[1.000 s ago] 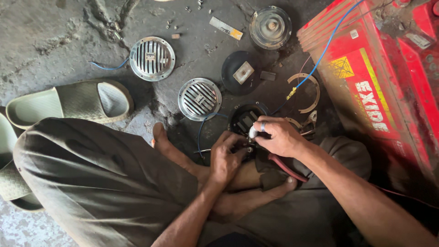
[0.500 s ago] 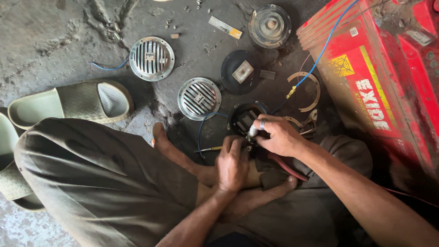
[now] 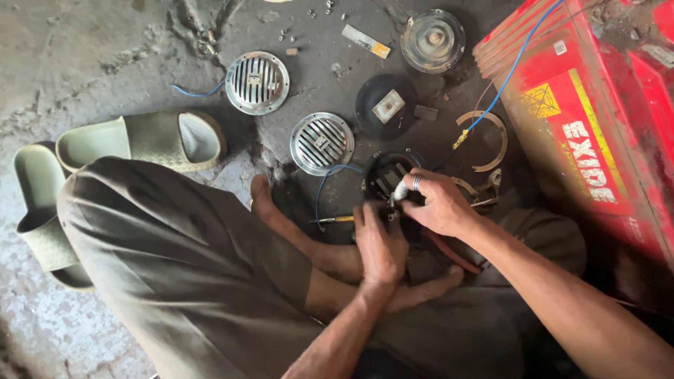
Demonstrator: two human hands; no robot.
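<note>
I sit cross-legged on a dirty concrete floor. A round black horn body point(image 3: 385, 177) lies in front of my feet, its open side up. My left hand point(image 3: 379, 242) rests against its near edge and steadies it. My right hand point(image 3: 439, 203), with a ring on one finger, pinches a small white-tipped tool point(image 3: 400, 191) over the horn body. A blue wire point(image 3: 330, 184) and a yellow-sleeved wire end point(image 3: 337, 219) lie to the left of my hands.
Two chrome slotted horn grilles point(image 3: 257, 82) point(image 3: 322, 143), a black disc with a pale plate point(image 3: 386, 107), a grey diaphragm disc point(image 3: 432, 40) and a brass ring point(image 3: 486, 140) lie on the floor. A red battery point(image 3: 583, 126) stands right. Green slippers point(image 3: 140, 140) sit left.
My left hand has slid a little up and right toward the horn body. My right hand stays on the tool in almost the same spot.
</note>
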